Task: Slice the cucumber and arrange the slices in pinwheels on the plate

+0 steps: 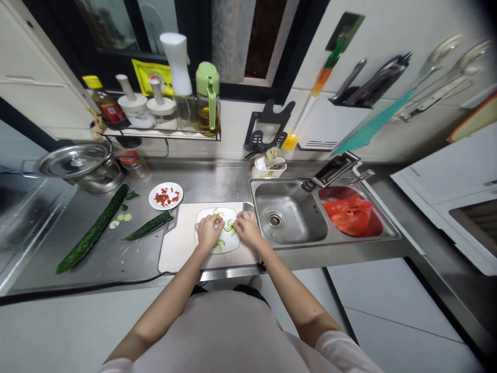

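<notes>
A white square plate [199,243] with a thin dark rim lies on a pale cutting board [174,248]. Thin cucumber slices [219,245] are set in small groups on it. Over the plate's left part, my left hand [209,231] has its fingers pinched together; what they hold, if anything, is hidden. My right hand [248,229] reaches in from the right, its fingertips closed at a slice in the group by the plate's right side. A grey blade [247,206] shows behind my right hand, partly covered by it.
Left of the board lie a cut cucumber piece [149,226], a long whole cucumber [93,230] and small cucumber bits [124,217]. A small plate of chopped red pieces [166,206] stands behind. To the right is the sink [298,217], with a red bag [349,215] in its second basin.
</notes>
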`<state>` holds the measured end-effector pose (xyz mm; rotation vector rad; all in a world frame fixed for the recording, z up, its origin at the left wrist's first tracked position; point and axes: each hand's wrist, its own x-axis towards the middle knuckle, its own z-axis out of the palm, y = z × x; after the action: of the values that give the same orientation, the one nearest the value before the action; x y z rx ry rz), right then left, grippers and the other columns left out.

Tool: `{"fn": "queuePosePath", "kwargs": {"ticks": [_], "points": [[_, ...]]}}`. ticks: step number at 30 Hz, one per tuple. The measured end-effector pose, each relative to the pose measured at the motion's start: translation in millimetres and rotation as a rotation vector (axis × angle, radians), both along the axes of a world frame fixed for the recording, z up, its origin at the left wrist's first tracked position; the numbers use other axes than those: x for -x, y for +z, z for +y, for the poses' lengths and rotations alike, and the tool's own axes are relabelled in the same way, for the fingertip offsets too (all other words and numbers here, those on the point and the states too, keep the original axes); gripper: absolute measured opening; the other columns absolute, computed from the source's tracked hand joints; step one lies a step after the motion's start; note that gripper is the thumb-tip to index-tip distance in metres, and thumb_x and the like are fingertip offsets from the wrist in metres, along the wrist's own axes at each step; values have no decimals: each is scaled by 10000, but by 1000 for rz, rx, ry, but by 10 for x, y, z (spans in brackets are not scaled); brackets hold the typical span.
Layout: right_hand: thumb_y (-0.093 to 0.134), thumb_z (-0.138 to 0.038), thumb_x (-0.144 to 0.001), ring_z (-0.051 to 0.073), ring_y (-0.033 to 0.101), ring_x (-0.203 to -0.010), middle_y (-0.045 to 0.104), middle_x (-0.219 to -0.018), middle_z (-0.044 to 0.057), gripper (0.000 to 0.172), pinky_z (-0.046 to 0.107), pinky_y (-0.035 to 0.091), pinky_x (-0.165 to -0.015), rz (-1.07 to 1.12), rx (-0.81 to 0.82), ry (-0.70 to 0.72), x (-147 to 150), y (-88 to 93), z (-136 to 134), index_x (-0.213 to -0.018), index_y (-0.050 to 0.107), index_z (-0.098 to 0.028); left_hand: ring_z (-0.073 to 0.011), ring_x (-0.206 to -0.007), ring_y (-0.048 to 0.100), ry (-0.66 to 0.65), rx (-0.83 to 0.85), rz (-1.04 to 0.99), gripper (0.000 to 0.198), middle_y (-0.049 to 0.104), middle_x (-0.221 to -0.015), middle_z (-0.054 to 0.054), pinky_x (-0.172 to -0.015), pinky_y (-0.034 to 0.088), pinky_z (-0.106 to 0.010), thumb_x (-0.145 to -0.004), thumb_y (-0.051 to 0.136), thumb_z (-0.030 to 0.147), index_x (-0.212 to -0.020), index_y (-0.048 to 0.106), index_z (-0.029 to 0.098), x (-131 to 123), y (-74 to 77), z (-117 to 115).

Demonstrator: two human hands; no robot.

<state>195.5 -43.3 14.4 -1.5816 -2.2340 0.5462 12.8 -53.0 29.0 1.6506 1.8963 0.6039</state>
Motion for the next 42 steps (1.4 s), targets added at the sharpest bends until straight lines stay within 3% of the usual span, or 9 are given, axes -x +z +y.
{"fn": "queuePosePath", "kwargs": {"ticks": [8, 21, 42], "points": [[546, -259, -895, 243, 366, -1131, 519, -1172, 74, 151, 407, 339, -978, -65, 2, 44, 48, -66, 49, -835, 673, -203, -275, -988, 558, -76, 63, 91, 187, 685, -961, -57, -868, 307, -399, -826, 597, 382, -920, 683, 245, -115, -147, 76], [543, -270, -892, 248, 349, -1140, 514, -1184, 75, 163, 422, 342, -987, -81, 19, 44, 50, -187, 73, -818, 672, -203, -283, -1008, 529, -150, 95, 150, 159, 662, -1031, -74, -882, 299, -417, -844, 582, 350, -902, 681, 240, -231, -186, 121], [563, -254, -876, 251, 371, -1123, 530, -1152, 72, 113, 408, 350, -966, -59, -23, -23, 79, -173, 36, -838, 661, -210, -295, -1018, 527, -144, 107, 174, 159, 656, -1043, -82, -882, 304, -427, -846, 568, 331, -904, 683, 238, -255, -266, 158]]}}
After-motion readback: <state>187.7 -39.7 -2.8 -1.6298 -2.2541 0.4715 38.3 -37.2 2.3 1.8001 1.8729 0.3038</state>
